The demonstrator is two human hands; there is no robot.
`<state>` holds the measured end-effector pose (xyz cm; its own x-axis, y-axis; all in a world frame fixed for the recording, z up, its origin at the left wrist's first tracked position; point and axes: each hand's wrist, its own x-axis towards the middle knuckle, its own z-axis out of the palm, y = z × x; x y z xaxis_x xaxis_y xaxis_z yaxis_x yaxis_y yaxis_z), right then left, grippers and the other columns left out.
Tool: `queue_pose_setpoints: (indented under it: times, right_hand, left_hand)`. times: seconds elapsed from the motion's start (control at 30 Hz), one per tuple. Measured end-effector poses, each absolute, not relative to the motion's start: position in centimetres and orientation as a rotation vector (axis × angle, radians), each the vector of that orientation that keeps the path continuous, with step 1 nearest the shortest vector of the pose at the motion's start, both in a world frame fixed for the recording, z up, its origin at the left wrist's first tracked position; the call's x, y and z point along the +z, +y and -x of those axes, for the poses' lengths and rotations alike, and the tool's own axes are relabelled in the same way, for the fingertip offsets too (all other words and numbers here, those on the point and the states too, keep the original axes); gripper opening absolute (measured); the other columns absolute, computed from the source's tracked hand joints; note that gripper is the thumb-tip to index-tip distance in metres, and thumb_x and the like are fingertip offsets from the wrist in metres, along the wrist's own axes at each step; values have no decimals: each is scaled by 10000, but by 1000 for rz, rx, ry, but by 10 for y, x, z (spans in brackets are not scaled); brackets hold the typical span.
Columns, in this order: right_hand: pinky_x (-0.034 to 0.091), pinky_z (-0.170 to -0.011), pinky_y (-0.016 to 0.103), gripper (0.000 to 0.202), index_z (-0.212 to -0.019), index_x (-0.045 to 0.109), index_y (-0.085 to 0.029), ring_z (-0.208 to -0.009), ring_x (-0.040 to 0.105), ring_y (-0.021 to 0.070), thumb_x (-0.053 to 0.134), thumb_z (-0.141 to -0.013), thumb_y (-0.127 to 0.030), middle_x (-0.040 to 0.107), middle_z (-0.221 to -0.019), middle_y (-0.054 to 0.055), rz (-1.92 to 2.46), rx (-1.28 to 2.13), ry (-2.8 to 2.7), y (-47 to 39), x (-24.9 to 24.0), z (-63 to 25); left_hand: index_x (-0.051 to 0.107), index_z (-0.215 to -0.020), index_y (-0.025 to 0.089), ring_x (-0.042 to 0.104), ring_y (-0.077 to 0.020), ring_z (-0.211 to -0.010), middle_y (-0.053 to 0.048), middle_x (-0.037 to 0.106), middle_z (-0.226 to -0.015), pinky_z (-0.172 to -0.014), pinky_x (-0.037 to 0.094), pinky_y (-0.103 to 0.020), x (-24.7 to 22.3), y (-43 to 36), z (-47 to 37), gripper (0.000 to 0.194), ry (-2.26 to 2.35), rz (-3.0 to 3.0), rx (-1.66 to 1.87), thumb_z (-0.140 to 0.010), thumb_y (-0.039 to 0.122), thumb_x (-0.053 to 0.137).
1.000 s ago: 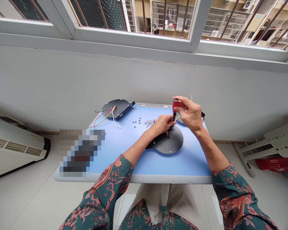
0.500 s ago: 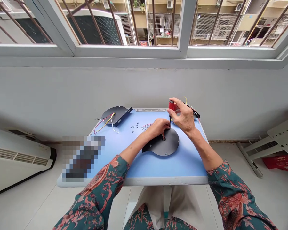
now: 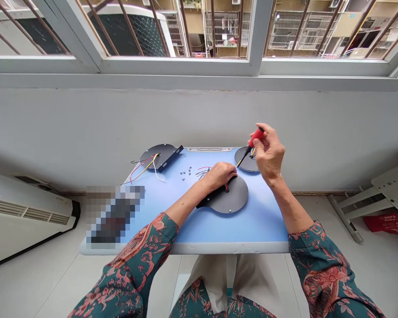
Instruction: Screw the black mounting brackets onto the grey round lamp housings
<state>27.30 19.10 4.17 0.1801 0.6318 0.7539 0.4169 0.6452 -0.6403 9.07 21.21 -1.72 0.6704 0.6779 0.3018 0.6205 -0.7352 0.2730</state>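
A black round plate (image 3: 230, 201) with screws near its rim and wires at its centre lies on the blue tabletop. My left hand (image 3: 220, 175) is on its far side, fingers closed at the rim; the fingertips are partly hidden. In my right hand (image 3: 271, 154) is a screwdriver (image 3: 256, 138) with a red handle, raised and tilted. Its dark shaft slopes down left, the tip close to my left fingers. Left of that hand, several small screws (image 3: 185, 172) lie loose beside thin wires (image 3: 201, 173).
A second black plate (image 3: 161, 155) with coloured wires and a slotted bracket lies at the table's back left. Another black plate (image 3: 243, 155) is at the back right, partly behind my right hand. A blurred-out object (image 3: 114, 216) covers the left front. The wall (image 3: 126, 119) stands behind the table.
My right hand has lifted and moved right with the screwdriver, which went from upright on the plate's far edge to tilted. My left hand has stayed on the plate.
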Motion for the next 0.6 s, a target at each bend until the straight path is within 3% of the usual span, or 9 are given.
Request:
queue_pose_setpoints:
  times: [0.17, 0.3, 0.5, 0.6]
  right_hand:
    - [643, -848, 406, 343, -1338, 568, -310, -850, 720, 180, 550, -997, -347, 702, -1050, 29, 902, 134, -1335, 192, 45, -284]
    - [646, -840, 407, 329, -1298, 597, -301, -820, 725, 175, 586, -970, -321, 710, -1015, 17, 928, 150, -1319, 196, 40, -285]
    - [648, -809, 371, 332, -1251, 626, -272, -776, 724, 155, 641, -920, -288, 719, -968, 2, 899, 254, -1252, 194, 37, -285]
    - [648, -820, 380, 342, -1234, 643, -260, -766, 728, 158, 673, -897, -313, 727, -938, 1, 916, 308, -1269, 191, 34, -281]
  left_hand:
    - [722, -899, 142, 682, -211, -826, -107, 738, -898, -773, 526, -297, -8, 205, -94, 206, 1095, -2872, 408, -973, 145, 530]
    - [730, -908, 155, 693, -207, -805, -99, 753, -916, -750, 535, -293, -3, 208, -95, 150, 1152, -2760, 422, -897, 106, 589]
    - [752, -917, 179, 732, -173, -855, -43, 792, -920, -857, 582, -282, 9, 217, -37, 122, 1182, -2364, 1007, -899, 225, 641]
    - [764, -878, 173, 721, -159, -782, -36, 791, -857, -810, 571, -267, 9, 209, 16, 116, 1480, -2214, 1063, -878, 232, 665]
